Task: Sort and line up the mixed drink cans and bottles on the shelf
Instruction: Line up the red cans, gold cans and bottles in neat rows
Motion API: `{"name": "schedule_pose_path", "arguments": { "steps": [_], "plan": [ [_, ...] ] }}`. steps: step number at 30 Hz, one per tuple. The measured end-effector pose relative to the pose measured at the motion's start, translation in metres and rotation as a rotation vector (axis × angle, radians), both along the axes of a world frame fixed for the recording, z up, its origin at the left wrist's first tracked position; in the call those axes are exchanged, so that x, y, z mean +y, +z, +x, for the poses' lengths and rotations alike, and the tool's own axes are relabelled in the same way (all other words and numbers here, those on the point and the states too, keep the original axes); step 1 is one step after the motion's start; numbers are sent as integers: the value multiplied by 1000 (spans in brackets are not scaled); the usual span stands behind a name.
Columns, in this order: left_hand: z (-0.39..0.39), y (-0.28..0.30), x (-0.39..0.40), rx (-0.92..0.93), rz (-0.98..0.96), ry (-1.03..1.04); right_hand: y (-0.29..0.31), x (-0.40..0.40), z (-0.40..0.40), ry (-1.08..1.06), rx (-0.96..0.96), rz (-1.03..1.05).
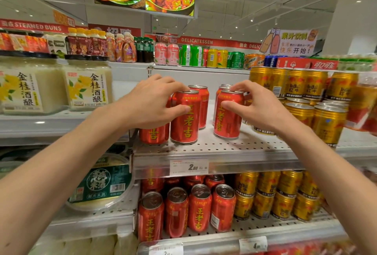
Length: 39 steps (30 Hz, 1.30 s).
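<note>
Two red cans sit under your fingers at the centre of the frame, both upright on the perforated middle shelf [224, 148]. Your left hand [151, 101] grips the left red can [185, 117]: the fingertips curl over its top rim and the thumb presses its front face, so the fingers pinch the can from above and in front. Your right hand [259, 105] does the same to the right red can [228, 115], index finger on the lid edge, thumb on the upper front of the label. A clear gap of bare shelf separates the two held cans.

Just left of the left can, a third red can [154, 135] stands mostly hidden under your left palm. Behind each held can stands another red can [203, 105], touching or nearly touching the one in front. To the right of the frame, gold cans [328, 124] crowd the same shelf, stacked in two layers; whether your right wrist touches the nearest ones cannot be told.

A price tag [188, 167] is fixed to the shelf's front edge below the left can. On the lower shelf, red cans [200, 207] fill the left half and gold ones the right. At the left of the frame stand large jars [87, 83] of pale rice.
</note>
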<state>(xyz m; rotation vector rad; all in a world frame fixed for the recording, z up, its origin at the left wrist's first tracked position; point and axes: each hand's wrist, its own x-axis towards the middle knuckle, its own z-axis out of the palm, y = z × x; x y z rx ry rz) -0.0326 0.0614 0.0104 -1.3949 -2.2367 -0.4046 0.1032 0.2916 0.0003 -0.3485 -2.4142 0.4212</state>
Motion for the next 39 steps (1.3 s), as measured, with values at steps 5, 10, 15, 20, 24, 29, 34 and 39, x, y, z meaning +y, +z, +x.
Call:
{"name": "schedule_pose_path", "arguments": {
  "steps": [5,10,15,20,24,29,34,39],
  "plan": [
    [-1,-2,1,12,13,-4,-1,-1,-1,105,79,-168],
    [-3,-3,1,22,23,-16,-3,-9,-1,310,65,-282],
    [-3,-3,1,34,29,-21,-1,-12,-2,359,7,-284],
    [-3,-3,0,37,20,-16,5,-11,-4,301,9,-225],
    [-3,-2,0,33,13,-8,10,-6,-1,337,-52,-242],
    [1,0,1,22,-5,7,17,1,2,385,-94,-204],
    [9,8,1,3,-67,71,28,17,4,413,-190,-62],
    [26,22,28,103,-53,73,42,42,-7,287,-17,35]
  ]
}}
